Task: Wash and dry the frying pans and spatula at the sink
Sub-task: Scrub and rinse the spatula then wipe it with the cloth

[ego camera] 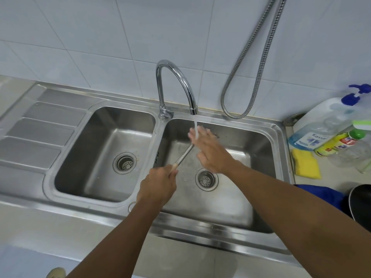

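Over the right basin of the double steel sink (pixel 259 143), left hand (pixel 157 187) curled tight round the pale wooden handle of the spatula (pixel 183 155), metal shaft slanting up to the far right into the water stream (pixel 195 128) from the chrome tap (pixel 177 81) — right hand (pixel 208 152) there, fingers straight and flat over the mostly hidden blade, gripping nothing. On the counter at the near right edge, dark rim of a frying pan (pixel 360 203) beside a blue cloth (pixel 321 195) — farther back, a yellow sponge (pixel 306 164) and soap bottles (pixel 321 129).

Both forearms bare to frame edge; left hand (pixel 158 186) and right hand (pixel 209 154) bare, wrists uncovered.
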